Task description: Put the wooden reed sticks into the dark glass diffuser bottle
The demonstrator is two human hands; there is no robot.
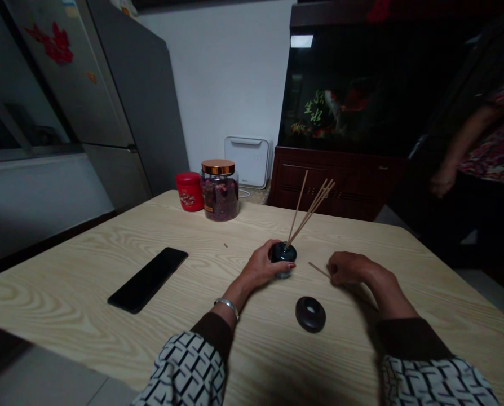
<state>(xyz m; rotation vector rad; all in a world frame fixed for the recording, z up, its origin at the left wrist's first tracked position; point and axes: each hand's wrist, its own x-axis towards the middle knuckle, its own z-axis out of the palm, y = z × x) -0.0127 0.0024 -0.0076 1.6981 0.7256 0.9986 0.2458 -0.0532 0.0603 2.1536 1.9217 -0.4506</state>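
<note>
My left hand [262,264] is wrapped round a small dark glass diffuser bottle [284,252], which stands on the table. Several thin reed sticks [309,211] lean out of its neck toward the upper right, one of them more upright than the others. To the right, my right hand [348,268] is closed on a single loose reed stick [319,270], low over the tabletop; the stick's free end points left toward the bottle. Between my forearms lies a round dark cap [310,314] with a pale hole or spot in its middle.
A black phone [148,280] lies on the wooden table [201,282] at left. A red canister [190,192] and a lidded glass jar [220,197] stand at the back edge. Behind are a fish tank [340,96] and a refrigerator. Another person's arm [463,141] shows at right.
</note>
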